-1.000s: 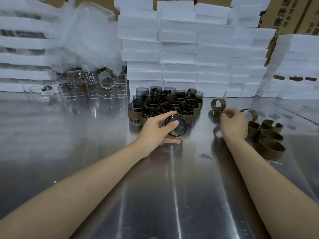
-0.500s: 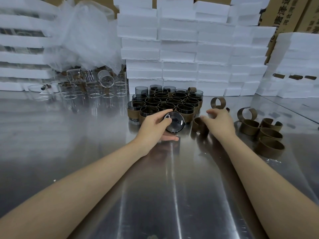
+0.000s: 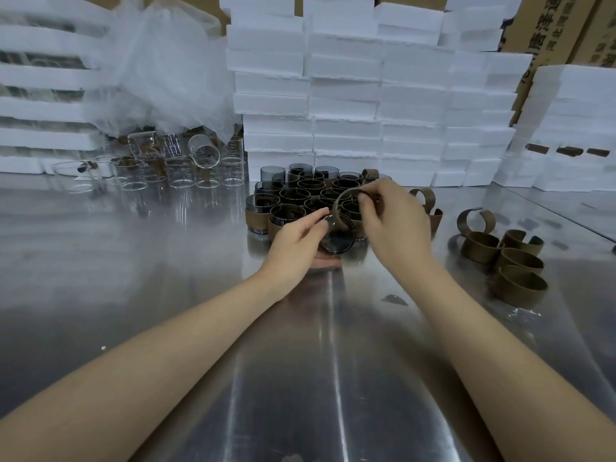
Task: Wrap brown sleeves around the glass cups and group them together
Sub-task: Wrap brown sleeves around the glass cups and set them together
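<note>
Fingers of my left hand (image 3: 293,243) grip a tilted smoky glass cup (image 3: 337,241); my right hand (image 3: 395,225) pinches a curled brown sleeve (image 3: 342,202) over it.

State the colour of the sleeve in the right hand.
Brown; the sleeve shows best in head view.

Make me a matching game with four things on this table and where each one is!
Things:
1. dark glass cup
2. curled brown sleeve
3. clear glasses
4. white foam boxes

Places:
A. stacked at the back
B. pinched by the right hand
C. on the left side of the table
D. held by the left hand

Pairs: 1-D, 2-B, 3-C, 4-A
</note>
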`<state>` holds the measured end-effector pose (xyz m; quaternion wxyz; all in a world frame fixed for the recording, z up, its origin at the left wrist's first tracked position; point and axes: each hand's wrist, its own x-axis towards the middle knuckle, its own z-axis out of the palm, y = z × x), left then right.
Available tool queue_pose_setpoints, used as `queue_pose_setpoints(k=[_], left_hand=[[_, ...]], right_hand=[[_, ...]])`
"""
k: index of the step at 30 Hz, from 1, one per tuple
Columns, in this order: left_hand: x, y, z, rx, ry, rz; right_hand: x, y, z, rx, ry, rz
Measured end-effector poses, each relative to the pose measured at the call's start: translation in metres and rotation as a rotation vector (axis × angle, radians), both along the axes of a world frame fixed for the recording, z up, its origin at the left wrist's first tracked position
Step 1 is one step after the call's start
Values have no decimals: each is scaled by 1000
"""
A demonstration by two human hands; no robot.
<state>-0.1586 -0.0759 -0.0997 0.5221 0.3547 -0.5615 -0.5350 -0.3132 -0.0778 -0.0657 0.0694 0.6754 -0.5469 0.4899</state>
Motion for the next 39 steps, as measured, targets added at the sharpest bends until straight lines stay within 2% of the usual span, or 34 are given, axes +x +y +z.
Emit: queue_pose_setpoints(k=[4,13,22,34,39], left_hand=[[-2,3,1,-18,-75,-33],[1,-1,-2,-99,-173,-62],[1,0,2,-57,-26,-114],[-1,4,12,75,-5,-48],[-3,5,12,38,-33,-29]], right_hand=[[8,2,-11,72,121,34],[6,-1,-10,125,-138,161],[9,-2,-8,155,-67,191],[1,-5,-9,111,6,302],[-2,-8,-10,83,8,316]])
